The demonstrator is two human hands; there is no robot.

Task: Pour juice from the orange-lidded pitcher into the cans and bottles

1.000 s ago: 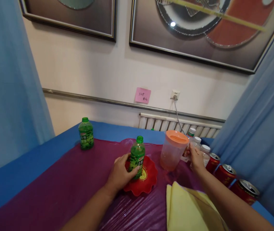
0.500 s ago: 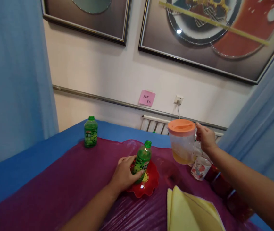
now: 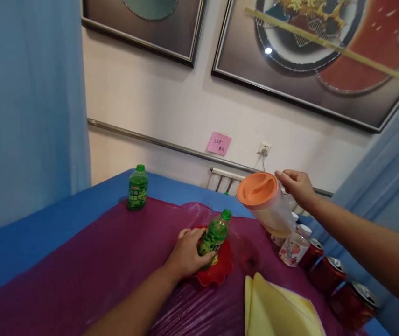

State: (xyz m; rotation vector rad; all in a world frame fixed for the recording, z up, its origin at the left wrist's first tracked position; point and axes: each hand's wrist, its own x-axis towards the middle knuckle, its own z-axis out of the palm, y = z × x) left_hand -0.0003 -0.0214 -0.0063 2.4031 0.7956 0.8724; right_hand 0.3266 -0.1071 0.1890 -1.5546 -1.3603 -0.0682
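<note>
My left hand (image 3: 188, 252) is wrapped round a green bottle (image 3: 216, 232), which leans to the right over a red scalloped dish (image 3: 224, 263). At the right, my right hand (image 3: 297, 186) grips the handle side of a clear pitcher (image 3: 272, 212) with an orange lid (image 3: 258, 188). The pitcher is tilted to the left, above and to the right of the bottle, not touching it. Pale yellow liquid shows low in the pitcher. The handle is mostly hidden by my fingers.
Another green bottle (image 3: 138, 187) stands at the back left. A folded yellow cloth (image 3: 279, 308) lies on the purple cover (image 3: 115, 261) at the front. Along the right stand small white-capped bottles (image 3: 294, 247) and several red cans (image 3: 328, 275). Behind are a wall and pictures.
The pitcher has tipped from nearly upright towards the left, its lid now facing me more. My left hand still holds the bottle, which leans more. The view has shifted slightly, showing more of the cans.
</note>
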